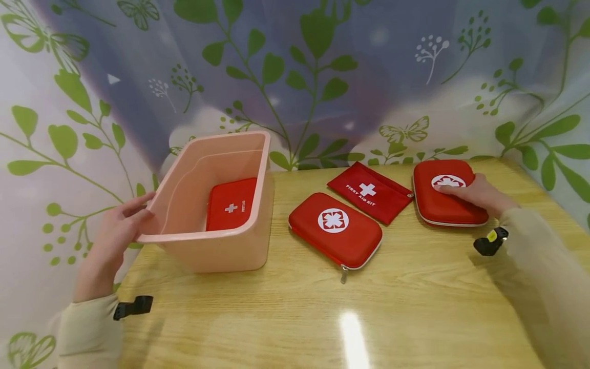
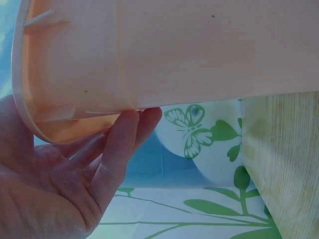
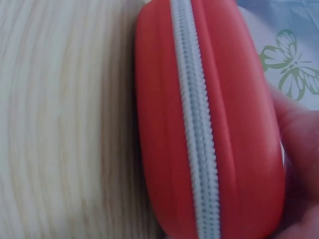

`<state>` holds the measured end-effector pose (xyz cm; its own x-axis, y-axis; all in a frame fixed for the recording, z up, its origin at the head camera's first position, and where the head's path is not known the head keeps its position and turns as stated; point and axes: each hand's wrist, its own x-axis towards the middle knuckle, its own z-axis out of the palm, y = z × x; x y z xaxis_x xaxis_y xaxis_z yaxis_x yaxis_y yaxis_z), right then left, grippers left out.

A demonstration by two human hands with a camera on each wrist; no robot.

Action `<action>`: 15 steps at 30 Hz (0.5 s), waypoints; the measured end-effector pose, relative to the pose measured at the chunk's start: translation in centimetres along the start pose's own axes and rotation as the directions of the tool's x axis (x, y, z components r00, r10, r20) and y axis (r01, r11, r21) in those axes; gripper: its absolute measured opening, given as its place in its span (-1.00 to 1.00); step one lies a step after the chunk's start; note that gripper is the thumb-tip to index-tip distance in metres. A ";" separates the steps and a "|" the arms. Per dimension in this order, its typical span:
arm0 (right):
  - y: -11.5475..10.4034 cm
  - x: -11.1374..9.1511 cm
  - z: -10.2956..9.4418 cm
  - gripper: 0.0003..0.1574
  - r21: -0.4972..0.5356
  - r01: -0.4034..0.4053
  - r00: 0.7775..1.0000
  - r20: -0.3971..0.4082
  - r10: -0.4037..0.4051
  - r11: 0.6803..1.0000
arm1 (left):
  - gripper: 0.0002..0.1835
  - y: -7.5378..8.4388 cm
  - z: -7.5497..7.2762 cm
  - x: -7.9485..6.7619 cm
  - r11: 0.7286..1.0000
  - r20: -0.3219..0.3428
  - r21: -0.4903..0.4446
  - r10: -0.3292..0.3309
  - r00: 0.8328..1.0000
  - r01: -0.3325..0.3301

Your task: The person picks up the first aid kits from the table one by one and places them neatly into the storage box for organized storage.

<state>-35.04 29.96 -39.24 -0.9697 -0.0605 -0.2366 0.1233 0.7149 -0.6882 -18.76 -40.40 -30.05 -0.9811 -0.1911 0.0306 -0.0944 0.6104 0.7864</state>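
One rounded red zippered case (image 1: 443, 208)

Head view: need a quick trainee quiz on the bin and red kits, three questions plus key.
1. How many red items lie outside the bin?
2. True or false: the right hand grips the rightmost case.
3. The pouch reads: A) SEWING KIT, B) FIRST AID KIT, C) TOOL KIT.

Key: 1. Three: the rightmost case, the middle case and the pouch. 2. True. 3. B.
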 end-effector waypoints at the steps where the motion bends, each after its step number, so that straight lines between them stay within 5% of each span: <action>1: -0.1 -0.1 -0.1 0.29 0.026 0.001 1.000 -0.006 0.000 1.000 | -0.40 0.0 0.1 0.0 1.000 0.000 0.002 0.000 1.000 0.000; 7: -0.5 -0.7 -1.1 -0.02 0.150 -0.001 1.000 0.025 -0.003 0.989 | -0.40 0.1 0.2 0.1 1.000 -0.001 0.007 0.002 1.000 -0.002; 15: -0.2 -1.8 -2.0 -0.06 0.300 -0.052 0.987 0.161 0.004 0.953 | -0.39 0.1 0.2 -0.1 1.000 0.004 0.002 0.005 1.000 -0.005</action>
<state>-33.70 31.34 -37.25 -0.9229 -0.1690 -0.3461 0.2313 0.4753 -0.8489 -18.72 -40.15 -30.10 -0.9823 -0.1848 0.0320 -0.0897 0.6129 0.7851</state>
